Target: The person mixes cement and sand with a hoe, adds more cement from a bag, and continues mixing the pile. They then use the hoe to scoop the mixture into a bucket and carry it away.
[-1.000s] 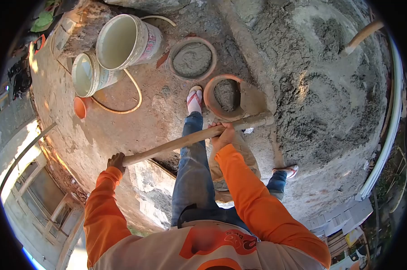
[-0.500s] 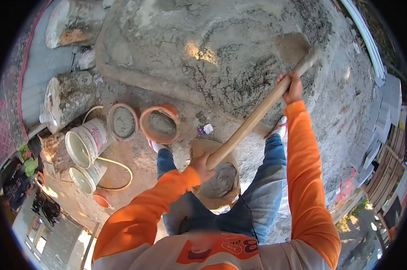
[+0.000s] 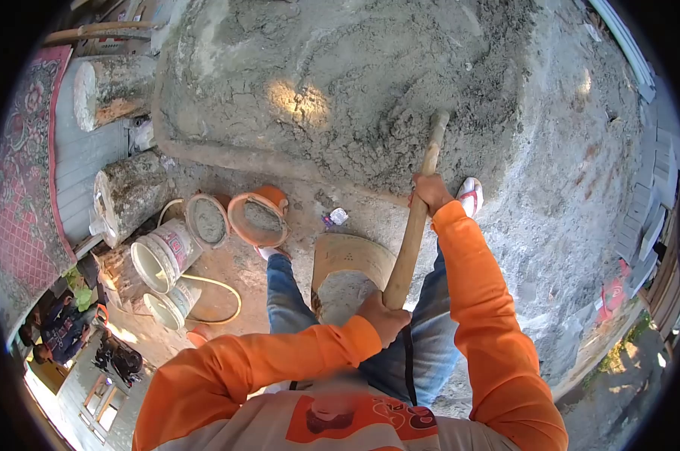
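Observation:
My left hand [image 3: 384, 319] is wrapped round the lower end of a hoe's wooden handle [image 3: 409, 259], close to my waist. Farther up the same handle, my right hand [image 3: 432, 192] grips it. The far end of the hoe reaches into wet grey mortar [image 3: 400, 131], and its blade is hidden there. Just left of the handle, between my legs, stands an open paper sack [image 3: 347, 252] with grey powder in it.
Two orange buckets [image 3: 274, 197] of grey mix stand left of my foot. Beside them lie white pails [image 3: 153, 263] and a yellow hose [image 3: 238, 301]. Logs [image 3: 122, 197] line the left side; grey blocks [image 3: 641, 218] lie at right. Two people [image 3: 54, 331] are far left.
The hoe has come down and left, nearer my body, and its blade has gone from view in the mortar. Both hands have kept their grip. The view has shifted slightly.

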Tool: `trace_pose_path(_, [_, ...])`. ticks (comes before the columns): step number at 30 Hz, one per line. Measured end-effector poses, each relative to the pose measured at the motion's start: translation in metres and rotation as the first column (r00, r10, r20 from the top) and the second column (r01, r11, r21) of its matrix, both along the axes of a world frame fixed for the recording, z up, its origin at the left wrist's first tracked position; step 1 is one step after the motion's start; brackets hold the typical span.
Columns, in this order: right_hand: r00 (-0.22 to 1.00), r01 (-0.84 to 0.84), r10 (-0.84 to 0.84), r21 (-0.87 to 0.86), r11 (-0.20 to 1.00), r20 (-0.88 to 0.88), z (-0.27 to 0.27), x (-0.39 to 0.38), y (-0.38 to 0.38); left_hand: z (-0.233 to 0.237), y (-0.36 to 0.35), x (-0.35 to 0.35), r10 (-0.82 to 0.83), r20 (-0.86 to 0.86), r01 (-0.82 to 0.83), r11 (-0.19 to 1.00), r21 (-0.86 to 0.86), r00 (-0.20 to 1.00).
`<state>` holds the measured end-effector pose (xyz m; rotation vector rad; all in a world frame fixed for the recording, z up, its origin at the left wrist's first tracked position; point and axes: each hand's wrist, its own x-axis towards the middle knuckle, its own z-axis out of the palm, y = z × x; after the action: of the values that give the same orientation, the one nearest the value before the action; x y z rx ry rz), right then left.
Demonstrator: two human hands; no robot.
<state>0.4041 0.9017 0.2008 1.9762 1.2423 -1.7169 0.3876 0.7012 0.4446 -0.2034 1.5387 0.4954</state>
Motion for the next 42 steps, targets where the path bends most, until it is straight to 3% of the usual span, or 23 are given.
trace_pose_path(2, [0.996,0.013,-0.029,-0.172,0.985,-0.09,-0.008,0.013,-0.006,0.022,0.01,-0.008,0.016,0.043,-0.014,0.998,-0.059,0.999])
trace_pose_path(3, [0.994,0.002,-0.019,-0.153,0.988,-0.108,-0.011,0.009,0.009,0.017,0.019,-0.016,0.034,0.068,-0.031,0.999,-0.038,0.997])
trace_pose_path(5, [0.979,-0.061,0.001,-0.285,0.957,-0.205,-0.01,0.001,0.034,0.018,0.045,-0.037,0.058,0.081,-0.058,0.998,-0.006,0.995])
trace_pose_path(7, [0.991,0.002,-0.037,-0.258,0.966,-0.131,0.036,-0.012,0.038,0.051,0.071,-0.054,0.026,0.109,-0.03,0.999,0.032,0.994])
trace_pose_path(9, [0.956,0.121,-0.193,-0.303,0.945,-0.222,0.052,-0.013,0.042,0.073,0.074,-0.066,-0.002,0.07,-0.002,0.998,0.057,0.998])
trace_pose_path(10, [0.96,0.108,-0.18,-0.312,0.944,-0.213,0.063,-0.01,0.037,0.086,0.069,-0.067,-0.027,0.063,0.023,0.998,0.056,0.998])
trace_pose_path(12, [0.874,0.275,-0.404,-0.412,0.869,-0.269,0.091,-0.017,0.034,0.115,0.057,-0.079,-0.046,0.074,0.041,0.997,0.068,0.996])
trace_pose_path(13, [0.878,0.254,-0.387,-0.412,0.875,-0.281,0.103,-0.025,0.035,0.126,0.051,-0.088,-0.081,0.076,0.074,0.993,0.091,0.994])
trace_pose_path(14, [0.812,0.325,-0.498,-0.474,0.819,-0.304,0.114,-0.027,0.031,0.137,0.042,-0.091,-0.154,0.059,0.149,0.986,0.077,0.986])
trace_pose_path(15, [0.74,0.387,-0.6,-0.538,0.749,-0.304,0.123,-0.027,0.024,0.151,0.03,-0.094,-0.128,0.065,0.123,0.99,0.066,0.99])
trace_pose_path(17, [0.752,0.332,-0.566,-0.548,0.768,-0.339,0.122,-0.042,0.022,0.182,0.007,-0.105,-0.268,0.003,0.267,0.963,0.043,0.963])
trace_pose_path(18, [0.768,0.383,-0.581,-0.533,0.754,-0.269,0.113,-0.054,0.022,0.196,-0.008,-0.11,-0.216,0.002,0.216,0.976,0.021,0.976])
trace_pose_path(20, [0.815,0.39,-0.55,-0.529,0.753,-0.183,0.092,-0.068,0.004,0.222,-0.039,-0.12,-0.347,-0.117,0.352,0.936,0.023,0.931])
trace_pose_path(22, [0.799,0.33,-0.552,-0.592,0.736,-0.24,0.068,-0.084,-0.023,0.24,-0.072,-0.137,-0.298,-0.09,0.299,0.954,-0.003,0.95])
trace_pose_path(25, [0.759,0.355,-0.618,-0.666,0.656,-0.205,0.07,-0.112,-0.096,0.26,-0.125,-0.166,-0.321,0.008,0.321,0.947,0.004,0.947])
trace_pose_path(27, [0.801,0.289,-0.534,-0.606,0.741,-0.27,0.105,-0.134,-0.159,0.275,-0.167,-0.187,-0.368,-0.025,0.364,0.926,-0.1,0.929])
trace_pose_path(29, [0.773,0.344,-0.601,-0.665,0.663,-0.2,0.106,-0.152,-0.218,0.281,-0.222,-0.206,-0.311,-0.013,0.308,0.946,-0.102,0.95])
trace_pose_path(32, [0.793,0.347,-0.588,-0.675,0.651,-0.159,0.096,-0.179,-0.314,0.273,-0.328,-0.233,-0.263,-0.067,0.259,0.964,-0.055,0.963])
trace_pose_path(35, [0.807,0.301,-0.554,-0.666,0.683,-0.204,0.082,-0.198,-0.408,0.235,-0.454,-0.242,-0.247,-0.149,0.248,0.969,-0.012,0.957])
trace_pose_path(38, [0.76,0.367,-0.635,-0.717,0.593,-0.137,0.057,-0.209,-0.486,0.149,-0.59,-0.222,-0.349,-0.27,0.305,0.933,-0.193,0.897])
trace_pose_path(39, [0.774,0.36,-0.62,-0.714,0.6,-0.131,0.046,-0.207,-0.501,0.12,-0.623,-0.214,-0.409,-0.264,0.33,0.896,-0.295,0.874])
trace_pose_path(41, [0.775,0.355,-0.613,-0.698,0.623,-0.153,0.03,-0.212,-0.527,0.058,-0.688,-0.184,-0.503,-0.447,0.354,0.856,-0.376,0.74])
trace_pose_path(42, [0.791,0.372,-0.591,-0.642,0.671,-0.159,0.038,-0.214,-0.53,0.034,-0.71,-0.176,-0.492,-0.446,0.341,0.861,-0.377,0.748])
